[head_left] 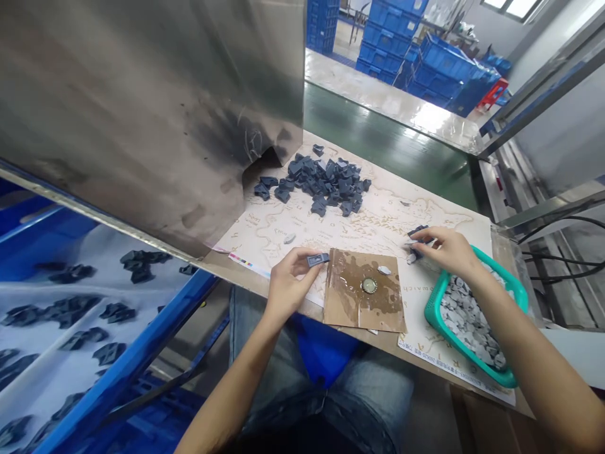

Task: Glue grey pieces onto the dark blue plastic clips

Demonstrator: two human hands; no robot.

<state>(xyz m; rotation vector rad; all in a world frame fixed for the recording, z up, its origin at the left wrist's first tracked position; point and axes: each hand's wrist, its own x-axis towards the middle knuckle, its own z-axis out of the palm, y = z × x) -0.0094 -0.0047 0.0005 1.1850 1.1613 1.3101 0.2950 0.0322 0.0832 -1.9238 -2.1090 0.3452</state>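
Observation:
My left hand [293,277] pinches a small dark grey plastic part [318,259] with a rectangular recess, at the left edge of a piece of cardboard [340,309]. The cardboard is wet-looking and bears a round metal-rimmed cap [369,285] and a small whitish piece [384,270]. My right hand [442,248] is closed at the fingertips, right of the cardboard, among a few small dark parts [416,231] and a pale piece [411,258]. What lies between those fingertips is too small to make out. A pile of dark grey plastic parts [331,180] lies farther back.
A green basket [432,309] of greyish-white pieces [470,321] stands under my right forearm. A metal panel [142,120] rises at left. Below it, a blue crate [155,340] with a white liner holds more dark parts. Beyond the printed sheet [283,221] runs a green belt [378,139].

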